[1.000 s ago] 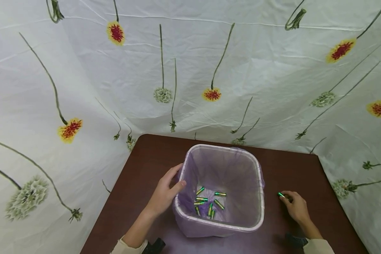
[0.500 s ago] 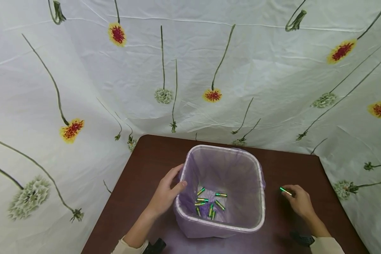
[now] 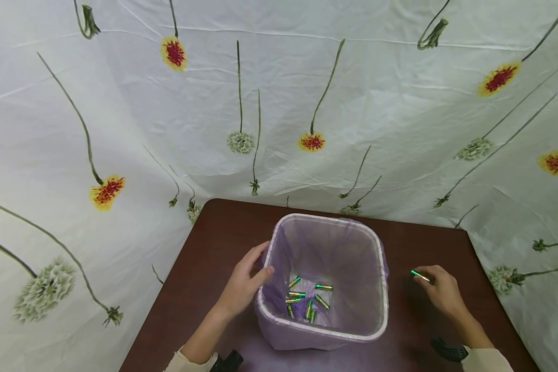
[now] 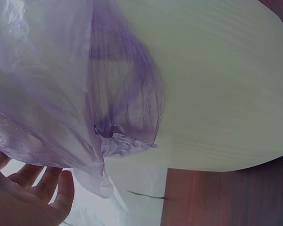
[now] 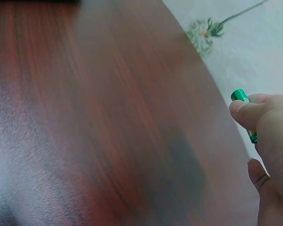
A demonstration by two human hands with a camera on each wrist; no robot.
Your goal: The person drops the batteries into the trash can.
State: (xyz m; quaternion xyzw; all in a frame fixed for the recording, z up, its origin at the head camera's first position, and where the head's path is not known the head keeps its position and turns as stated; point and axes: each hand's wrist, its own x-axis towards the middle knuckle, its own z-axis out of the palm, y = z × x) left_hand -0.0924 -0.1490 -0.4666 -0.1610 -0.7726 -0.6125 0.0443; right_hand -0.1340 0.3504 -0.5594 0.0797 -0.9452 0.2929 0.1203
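Note:
A pale wastebasket [image 3: 302,340] with a translucent purple liner [image 4: 47,89] stands upright mid-table in the head view. Several green-and-gold batteries [image 3: 322,301] lie scattered on its bottom. My left hand [image 3: 242,288] grips the basket's left rim, thumb over the inside and fingers outside against the liner. To the right of the basket, my right hand [image 3: 446,292] pinches one more green battery [image 3: 420,276] between thumb and fingers. In the right wrist view, both ends of that battery show past the thumb.
The dark reddish-brown table [image 3: 232,222] has its back edge against a white flower-printed cloth [image 3: 390,103]. That cloth also hangs along the left and right sides. A dark strap [image 3: 448,351] circles the right wrist.
My right hand, holding the battery, has shifted slightly to the right and away from me, and the battery shows more fully. My left hand stays on the rim.

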